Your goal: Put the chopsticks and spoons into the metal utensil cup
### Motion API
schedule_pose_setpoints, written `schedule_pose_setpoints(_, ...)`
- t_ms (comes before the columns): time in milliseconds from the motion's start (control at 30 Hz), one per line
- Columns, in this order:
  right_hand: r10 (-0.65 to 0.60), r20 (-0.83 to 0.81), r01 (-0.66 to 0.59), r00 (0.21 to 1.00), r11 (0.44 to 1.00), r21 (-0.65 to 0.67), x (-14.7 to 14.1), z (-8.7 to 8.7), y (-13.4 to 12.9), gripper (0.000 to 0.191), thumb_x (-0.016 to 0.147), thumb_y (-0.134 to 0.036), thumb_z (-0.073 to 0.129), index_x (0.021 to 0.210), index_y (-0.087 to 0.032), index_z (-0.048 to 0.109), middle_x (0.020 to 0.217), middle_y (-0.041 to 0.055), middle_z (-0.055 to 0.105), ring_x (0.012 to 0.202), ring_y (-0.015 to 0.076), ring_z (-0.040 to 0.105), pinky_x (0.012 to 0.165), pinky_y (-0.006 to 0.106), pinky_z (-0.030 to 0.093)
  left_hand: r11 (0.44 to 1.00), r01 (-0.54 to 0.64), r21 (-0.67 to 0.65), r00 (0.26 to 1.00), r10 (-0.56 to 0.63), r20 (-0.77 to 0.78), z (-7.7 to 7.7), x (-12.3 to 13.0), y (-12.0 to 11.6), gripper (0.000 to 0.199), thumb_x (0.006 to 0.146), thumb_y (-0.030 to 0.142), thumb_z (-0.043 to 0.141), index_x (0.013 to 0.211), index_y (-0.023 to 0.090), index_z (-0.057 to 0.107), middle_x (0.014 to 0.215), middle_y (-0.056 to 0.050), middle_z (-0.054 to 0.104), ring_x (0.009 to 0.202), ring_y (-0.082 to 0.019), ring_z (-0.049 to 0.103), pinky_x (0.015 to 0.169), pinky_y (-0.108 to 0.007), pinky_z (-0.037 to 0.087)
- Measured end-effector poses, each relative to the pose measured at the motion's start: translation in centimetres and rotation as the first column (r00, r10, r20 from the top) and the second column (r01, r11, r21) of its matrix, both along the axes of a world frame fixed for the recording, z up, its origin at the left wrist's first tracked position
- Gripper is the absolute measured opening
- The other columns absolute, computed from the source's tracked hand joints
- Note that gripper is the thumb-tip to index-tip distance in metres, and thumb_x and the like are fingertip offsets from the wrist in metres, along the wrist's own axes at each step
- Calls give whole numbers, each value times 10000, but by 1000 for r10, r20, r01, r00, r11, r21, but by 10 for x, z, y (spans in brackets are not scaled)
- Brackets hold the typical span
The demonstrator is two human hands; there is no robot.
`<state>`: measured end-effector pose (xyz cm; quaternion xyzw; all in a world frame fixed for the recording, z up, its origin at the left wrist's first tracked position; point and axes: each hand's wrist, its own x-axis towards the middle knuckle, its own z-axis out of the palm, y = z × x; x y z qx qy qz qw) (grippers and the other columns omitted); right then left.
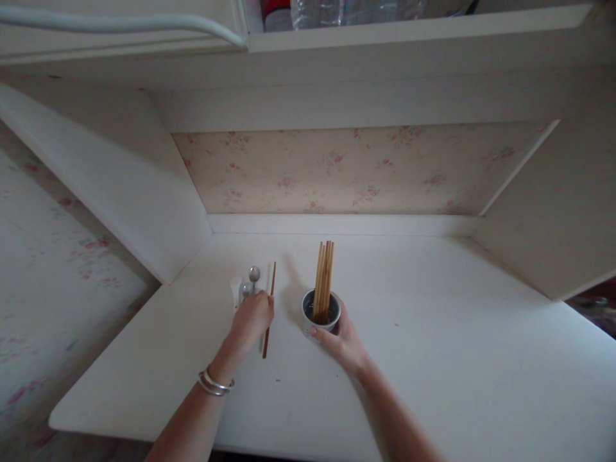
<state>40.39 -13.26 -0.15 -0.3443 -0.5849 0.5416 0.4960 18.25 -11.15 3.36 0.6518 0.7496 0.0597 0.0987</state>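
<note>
My right hand (344, 340) is wrapped around the side of a small round cup (308, 327) with a dark inside, thumb at its front. Several wooden chopsticks (324, 279) stand upright in the cup, leaning together. To the left, my left hand (253, 317) is closed at the middle of a single brown chopstick (266, 343), which slants slightly above the table surface. Just beyond that hand lie two metal spoons (254, 274) and a white spoon (235, 289). Their handles are partly hidden behind my fingers.
The white desk (433, 359) has side panels left and right and a floral back panel (332, 170). Overhead, a shelf (414, 58) juts out, carrying clear plastic bottles (346, 13). A white cable (120, 23) runs along the upper left.
</note>
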Motion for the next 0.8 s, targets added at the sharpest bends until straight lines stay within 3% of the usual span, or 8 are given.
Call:
schedule_pose_setpoints(100,-6,5,6,1000,1000,3,0,0,0,753,721,-362,776,1358,-278,383,1293,68,567,1207,272,516,1068,464,360,987,60,149,951,-102,292,19,1,6,364,945,367,326,879,157,616,776,-68,682,734,-188,649,664,-278,458)
schedule_pose_setpoints(233,-14,20,14,1000,1000,-6,1,-1,1,777,709,-366,788,1365,-281,380,1309,73,559,1221,282,506,1077,484,345,929,-41,369,680,-245,691,53,8,12,354,917,462,412,944,173,614,718,2,592,587,-118,526,551,-223,418)
schedule_pose_setpoints(333,1,17,-1,1000,1000,-3,1,-1,1,770,712,-365,786,1363,-281,384,1308,70,561,1215,277,510,1074,477,350,893,-132,430,477,-323,817,74,20,18,354,893,462,486,1058,175,611,747,14,569,590,-91,486,542,-198,402)
schedule_pose_setpoints(467,22,-4,-22,1000,1000,5,0,-1,1,758,714,-370,782,1354,-260,392,1294,79,572,1196,272,523,1062,477,363,863,-183,471,337,-395,855,86,39,28,324,860,425,561,999,136,607,753,-1,601,607,-83,497,572,-200,417)
schedule_pose_setpoints(533,28,-10,-28,1000,1000,11,0,0,1,753,717,-367,779,1354,-254,393,1307,82,565,1211,272,514,1072,481,352,864,-187,467,317,-397,861,84,46,33,314,849,422,574,958,128,594,763,-20,630,624,-92,525,591,-211,437)
schedule_pose_setpoints(600,22,-12,-22,1000,1000,6,0,0,2,762,714,-364,783,1358,-259,390,1327,81,553,1231,273,501,1086,486,337,882,-162,442,350,-368,862,77,52,36,324,851,440,562,946,131,591,795,-37,655,652,-104,558,601,-218,451)
schedule_pose_setpoints(800,13,4,-13,1000,1000,-8,2,-2,2,784,696,-353,799,1359,-285,386,1319,68,561,1220,276,514,1088,494,335,924,-93,371,582,-252,773,47,59,31,339,856,457,534,958,150,639,866,-67,692,760,-158,623,656,-250,485)
